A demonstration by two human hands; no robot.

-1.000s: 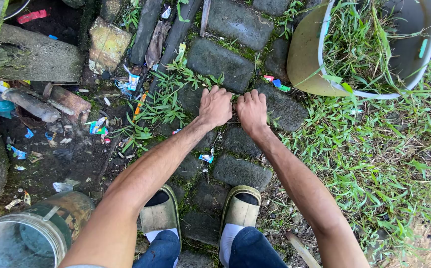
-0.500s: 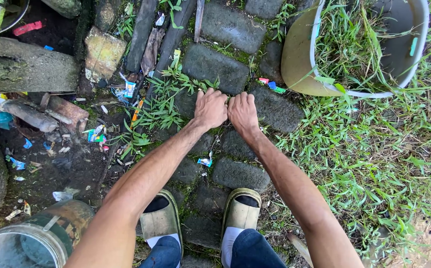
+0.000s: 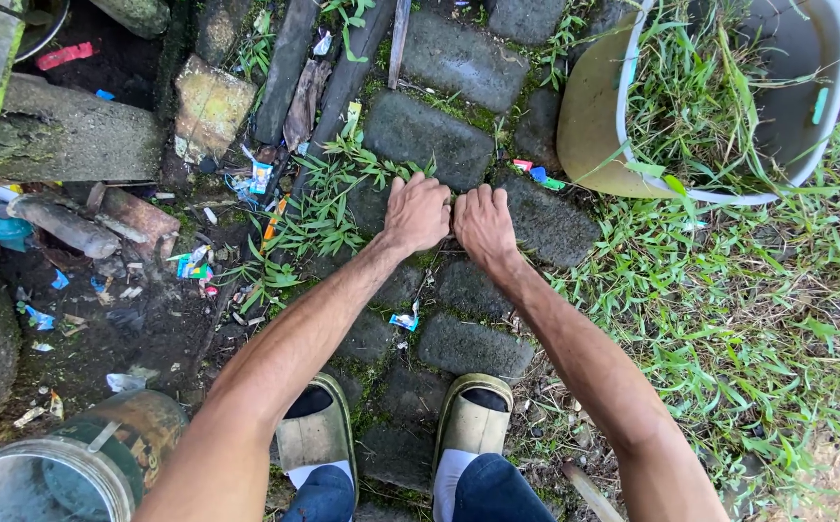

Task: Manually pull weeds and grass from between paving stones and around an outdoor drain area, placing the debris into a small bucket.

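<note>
My left hand (image 3: 418, 213) and my right hand (image 3: 484, 224) are side by side, knuckles up, pressed down onto the grey paving stones (image 3: 468, 345). Both have their fingers curled into the crack between the stones, where moss and small weeds grow. What the fingers pinch is hidden under the hands. A clump of green weeds (image 3: 321, 203) spreads just left of my left hand. A yellowish bucket (image 3: 594, 106) with a white rim stands at the upper right, holding pulled grass.
Thick grass (image 3: 749, 309) covers the ground on the right. Litter and wrappers (image 3: 188, 261) lie on dark soil at the left, beside a broken bottle (image 3: 62, 227) and concrete blocks. A round can (image 3: 72, 454) sits at the lower left. My sandalled feet (image 3: 468, 411) stand below.
The view shifted slightly. Both hands stay closed at the same crack between the stones, with little visible movement.
</note>
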